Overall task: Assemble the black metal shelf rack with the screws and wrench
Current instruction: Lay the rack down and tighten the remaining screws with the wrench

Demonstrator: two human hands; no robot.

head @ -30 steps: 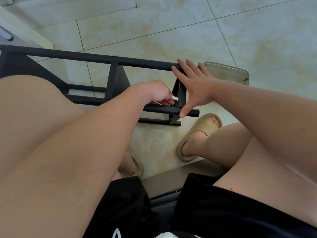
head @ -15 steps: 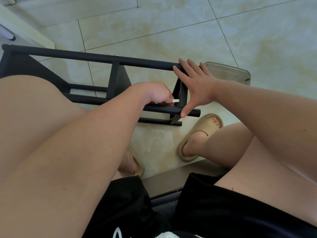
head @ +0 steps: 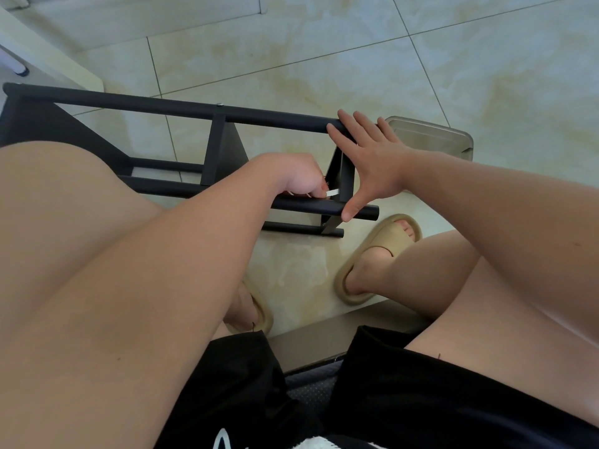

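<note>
The black metal shelf rack (head: 168, 106) lies on its side on the tiled floor in front of my knees. My left hand (head: 299, 178) is curled round a small silver wrench (head: 332, 192), whose tip shows at the end bracket (head: 345, 176) just above the near tube. My right hand (head: 372, 160) is spread flat, fingers on the far tube's end and thumb pressing the near tube (head: 324, 207). The screw under the wrench is hidden by my left fingers.
A clear plastic container (head: 434, 132) sits on the floor just behind my right hand. My feet in beige slippers (head: 372, 257) stand under the rack's near end. A pale furniture edge (head: 48, 50) is at the far left.
The wrench tip has shifted slightly at the bracket as my left hand works it. My right hand keeps the same spread hold on the two tubes.
</note>
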